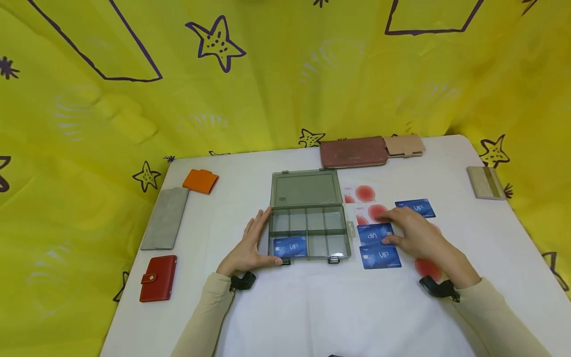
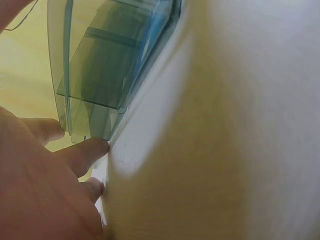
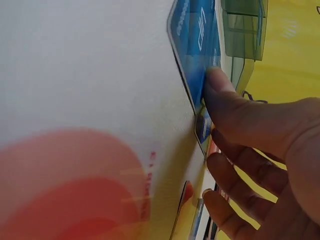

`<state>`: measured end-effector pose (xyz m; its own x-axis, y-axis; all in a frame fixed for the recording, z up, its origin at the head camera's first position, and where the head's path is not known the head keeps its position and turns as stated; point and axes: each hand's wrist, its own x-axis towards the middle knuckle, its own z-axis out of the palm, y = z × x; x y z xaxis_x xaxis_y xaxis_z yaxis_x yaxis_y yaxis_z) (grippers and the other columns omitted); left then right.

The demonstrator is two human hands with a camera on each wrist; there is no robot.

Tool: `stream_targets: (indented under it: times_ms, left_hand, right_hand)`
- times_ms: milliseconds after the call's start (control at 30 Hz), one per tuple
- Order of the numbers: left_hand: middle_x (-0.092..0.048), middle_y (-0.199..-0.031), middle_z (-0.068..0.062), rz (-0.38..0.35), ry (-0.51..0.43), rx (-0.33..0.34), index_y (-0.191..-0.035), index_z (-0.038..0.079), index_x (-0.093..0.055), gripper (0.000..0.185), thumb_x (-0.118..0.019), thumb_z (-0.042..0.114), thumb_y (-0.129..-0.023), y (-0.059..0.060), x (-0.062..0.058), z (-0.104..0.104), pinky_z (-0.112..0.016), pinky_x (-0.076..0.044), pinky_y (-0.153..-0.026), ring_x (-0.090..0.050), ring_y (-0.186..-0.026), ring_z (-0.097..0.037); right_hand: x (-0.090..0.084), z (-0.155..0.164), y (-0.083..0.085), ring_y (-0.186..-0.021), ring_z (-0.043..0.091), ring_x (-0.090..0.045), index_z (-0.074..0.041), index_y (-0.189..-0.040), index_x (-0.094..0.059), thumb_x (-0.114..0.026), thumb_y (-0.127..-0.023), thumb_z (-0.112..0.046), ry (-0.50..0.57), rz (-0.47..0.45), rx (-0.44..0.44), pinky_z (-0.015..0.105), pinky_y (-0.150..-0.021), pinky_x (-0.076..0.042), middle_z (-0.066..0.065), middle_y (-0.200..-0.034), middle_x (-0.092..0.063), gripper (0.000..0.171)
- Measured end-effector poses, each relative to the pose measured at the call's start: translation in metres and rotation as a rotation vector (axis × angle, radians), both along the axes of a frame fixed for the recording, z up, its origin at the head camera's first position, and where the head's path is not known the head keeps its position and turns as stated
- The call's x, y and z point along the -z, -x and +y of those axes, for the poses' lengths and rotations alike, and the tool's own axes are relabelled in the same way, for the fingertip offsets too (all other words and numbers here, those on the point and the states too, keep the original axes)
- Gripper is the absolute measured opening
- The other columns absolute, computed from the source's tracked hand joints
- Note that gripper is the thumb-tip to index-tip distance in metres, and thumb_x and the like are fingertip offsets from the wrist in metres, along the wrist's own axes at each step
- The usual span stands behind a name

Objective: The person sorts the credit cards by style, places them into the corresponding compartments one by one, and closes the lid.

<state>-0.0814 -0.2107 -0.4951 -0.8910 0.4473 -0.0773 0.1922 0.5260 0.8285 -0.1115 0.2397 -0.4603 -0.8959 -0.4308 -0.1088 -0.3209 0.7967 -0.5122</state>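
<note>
A translucent grey-green compartment box (image 1: 317,245) lies with its lid (image 1: 307,189) folded back. One blue VIP card (image 1: 290,246) is in its front left compartment. My left hand (image 1: 250,250) rests against the box's left side, fingers extended, thumb at the front edge by a latch. Right of the box, my right hand (image 1: 415,232) is over the upper of two neighbouring blue cards (image 1: 371,233). Its thumb (image 3: 220,82) touches that card near the seam, with the fingers spread beyond the far edge. Just below lies the other blue card (image 1: 380,257).
Red-and-white cards (image 1: 365,193) and another blue card (image 1: 419,207) lie around the right hand. Behind are a brown wallet (image 1: 354,152) and a tan holder (image 1: 406,145). A beige case (image 1: 485,182) is far right; orange (image 1: 200,181), grey (image 1: 165,218) and red (image 1: 158,278) wallets stand left.
</note>
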Motion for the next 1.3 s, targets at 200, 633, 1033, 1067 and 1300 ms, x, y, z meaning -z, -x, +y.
stream_targets:
  times_ms: [200, 633, 1033, 1067, 1300]
  left_hand:
    - [-0.001, -0.181, -0.008, -0.005, -0.005, -0.006, -0.173, 0.021, -0.004, 0.134, -0.095, 0.039, -0.076, 0.000, 0.002, 0.000, -0.065, 0.007, -0.132, 0.008, -0.166, -0.037]
    - [-0.001, -0.181, -0.005, -0.009, 0.009, -0.018, -0.173, 0.024, -0.004, 0.134, -0.094, 0.042, -0.076, -0.002, 0.003, 0.000, -0.062, 0.008, -0.133, 0.009, -0.167, -0.032]
    - [-0.002, -0.181, -0.003, -0.019, -0.004, -0.023, -0.173, 0.025, -0.005, 0.133, -0.093, 0.044, -0.076, -0.004, -0.001, 0.000, -0.063, 0.007, -0.132, 0.009, -0.167, -0.033]
    - [-0.002, -0.181, -0.003, -0.021, -0.004, -0.024, -0.173, 0.025, -0.005, 0.133, -0.093, 0.045, -0.076, -0.003, -0.001, 0.000, -0.063, 0.007, -0.132, 0.009, -0.167, -0.033]
    - [-0.002, -0.181, -0.004, -0.009, 0.004, -0.016, -0.173, 0.023, -0.005, 0.134, -0.093, 0.046, -0.076, -0.002, 0.000, -0.001, -0.064, 0.007, -0.132, 0.008, -0.167, -0.034]
  right_hand:
    - [0.002, -0.001, 0.001, -0.124, 0.043, -0.058, -0.006, -0.137, -0.070, -0.092, -0.082, -0.013, -0.008, 0.059, -0.018, 0.069, -0.109, -0.047, 0.017, -0.131, -0.071, 0.059]
    - [0.000, 0.001, 0.010, -0.097, 0.020, -0.055, -0.009, -0.115, -0.067, -0.095, -0.079, -0.018, 0.062, -0.068, -0.015, 0.032, -0.085, -0.053, 0.000, -0.100, -0.063, 0.046]
    - [-0.013, 0.013, 0.013, -0.084, 0.015, -0.058, -0.008, -0.116, -0.062, -0.066, -0.104, -0.005, 0.255, -0.045, -0.018, 0.018, -0.068, -0.048, 0.005, -0.100, -0.066, 0.014]
    - [-0.014, 0.012, 0.014, -0.084, 0.014, -0.059, -0.006, -0.117, -0.062, -0.065, -0.104, -0.004, 0.286, -0.042, -0.012, 0.017, -0.068, -0.049, 0.008, -0.102, -0.068, 0.013]
    - [-0.017, -0.014, 0.021, -0.085, 0.012, -0.075, 0.001, -0.138, -0.056, -0.058, -0.108, -0.005, 0.513, -0.087, 0.060, 0.022, -0.069, -0.063, 0.028, -0.136, -0.062, 0.030]
